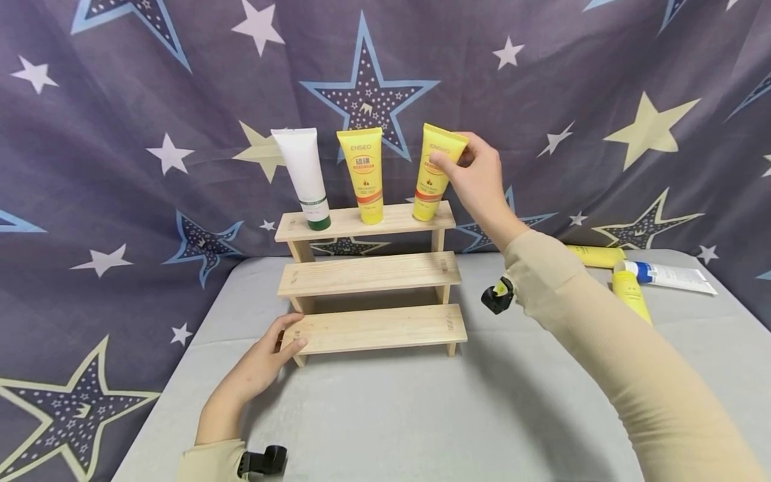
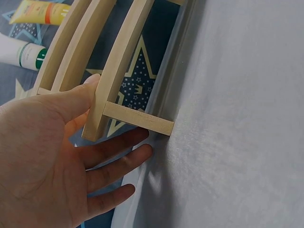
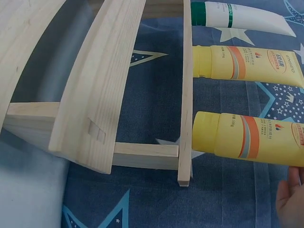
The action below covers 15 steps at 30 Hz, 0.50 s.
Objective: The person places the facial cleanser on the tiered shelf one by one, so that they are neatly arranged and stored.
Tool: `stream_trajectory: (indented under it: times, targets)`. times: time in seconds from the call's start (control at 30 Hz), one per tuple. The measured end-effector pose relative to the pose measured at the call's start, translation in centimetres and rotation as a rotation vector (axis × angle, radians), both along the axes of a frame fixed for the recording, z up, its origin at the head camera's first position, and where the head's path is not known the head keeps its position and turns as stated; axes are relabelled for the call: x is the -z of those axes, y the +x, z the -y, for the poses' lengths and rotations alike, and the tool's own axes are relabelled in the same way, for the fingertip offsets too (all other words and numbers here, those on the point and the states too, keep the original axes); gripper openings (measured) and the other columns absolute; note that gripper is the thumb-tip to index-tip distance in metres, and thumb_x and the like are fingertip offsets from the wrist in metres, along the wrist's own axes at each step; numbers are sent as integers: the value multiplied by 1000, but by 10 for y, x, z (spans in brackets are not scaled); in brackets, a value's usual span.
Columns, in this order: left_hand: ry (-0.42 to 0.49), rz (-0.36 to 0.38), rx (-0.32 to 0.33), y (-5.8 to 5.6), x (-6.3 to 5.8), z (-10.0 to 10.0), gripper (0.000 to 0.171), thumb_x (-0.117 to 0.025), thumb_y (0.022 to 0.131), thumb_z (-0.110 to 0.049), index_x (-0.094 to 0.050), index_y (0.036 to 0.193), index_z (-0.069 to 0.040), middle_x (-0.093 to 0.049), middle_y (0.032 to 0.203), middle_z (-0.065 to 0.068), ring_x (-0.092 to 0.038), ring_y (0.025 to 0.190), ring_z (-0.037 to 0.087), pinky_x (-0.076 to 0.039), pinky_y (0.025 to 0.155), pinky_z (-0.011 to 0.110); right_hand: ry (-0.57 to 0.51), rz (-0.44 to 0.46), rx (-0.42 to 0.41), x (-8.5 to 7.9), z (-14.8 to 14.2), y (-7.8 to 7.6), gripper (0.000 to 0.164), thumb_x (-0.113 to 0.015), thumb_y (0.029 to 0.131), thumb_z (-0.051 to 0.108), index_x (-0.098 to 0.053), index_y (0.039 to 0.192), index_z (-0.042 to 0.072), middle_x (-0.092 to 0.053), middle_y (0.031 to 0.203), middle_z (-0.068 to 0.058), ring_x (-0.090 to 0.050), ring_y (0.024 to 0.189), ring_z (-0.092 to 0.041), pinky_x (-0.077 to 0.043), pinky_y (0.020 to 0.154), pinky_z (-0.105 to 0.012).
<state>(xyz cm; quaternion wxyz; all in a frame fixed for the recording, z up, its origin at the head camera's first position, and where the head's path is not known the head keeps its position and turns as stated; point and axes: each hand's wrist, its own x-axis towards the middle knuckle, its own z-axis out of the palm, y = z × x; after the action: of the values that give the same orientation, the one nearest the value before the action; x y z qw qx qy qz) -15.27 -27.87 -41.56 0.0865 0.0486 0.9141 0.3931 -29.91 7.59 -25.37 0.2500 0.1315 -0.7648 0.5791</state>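
A three-step wooden display rack (image 1: 367, 273) stands on the table. At the left end of its lowest step, my left hand (image 1: 259, 361) grips the board. In the left wrist view the thumb lies on the board (image 2: 123, 57) and the other fingers spread beside the leg. My right hand (image 1: 482, 175) pinches a yellow squeeze tube (image 1: 429, 191) near its crimped top. The tube leans slightly, its cap at the top step's right end. Another yellow tube (image 1: 366, 177) stands mid-step, and a white tube with a green cap (image 1: 306, 175) stands at the left.
On the right of the table (image 1: 385, 415) lie two yellow tubes, one at the back (image 1: 596, 256) and one nearer (image 1: 631, 296), with a white and blue tube (image 1: 674, 276) beside them. A star-patterned cloth (image 1: 385, 60) hangs right behind the rack.
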Motion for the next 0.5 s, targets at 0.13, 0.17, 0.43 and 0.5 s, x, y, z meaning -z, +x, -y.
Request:
stream_trajectory:
  times: [0.13, 0.17, 0.43, 0.5]
  targets:
    - [4, -5, 6, -1, 1, 2, 57, -47, 104, -44, -31, 150, -15, -27, 156, 28, -30, 138, 52, -28, 109, 65, 20, 12, -2, -1, 5, -1, 35, -74, 91, 20, -65, 120, 2, -65, 98, -10, -56, 84, -15, -45, 75, -24]
    - [4, -5, 6, -1, 1, 2, 57, -47, 104, -44, -31, 150, -15, -27, 156, 28, -30, 138, 52, -27, 109, 65, 27, 15, 0, -2, 6, -2, 35, -74, 91, 20, -65, 120, 2, -66, 97, -10, -56, 83, -15, -45, 75, -25]
    - [7, -4, -2, -1, 0, 1, 56, -47, 105, -42, -31, 150, -15, -31, 153, 28, -36, 135, 51, -32, 106, 64, 92, 56, 29, -4, 12, -10, 36, -73, 92, 23, -65, 123, 5, -63, 92, -7, -55, 83, -16, -43, 76, -25]
    - [6, -4, -4, -1, 0, 0, 55, -48, 104, -42, -32, 150, -16, -32, 153, 28, -36, 135, 50, -32, 106, 64, 100, 61, 26, -5, 14, -11, 36, -72, 93, 23, -65, 123, 5, -63, 92, -7, -55, 83, -16, -44, 76, -26]
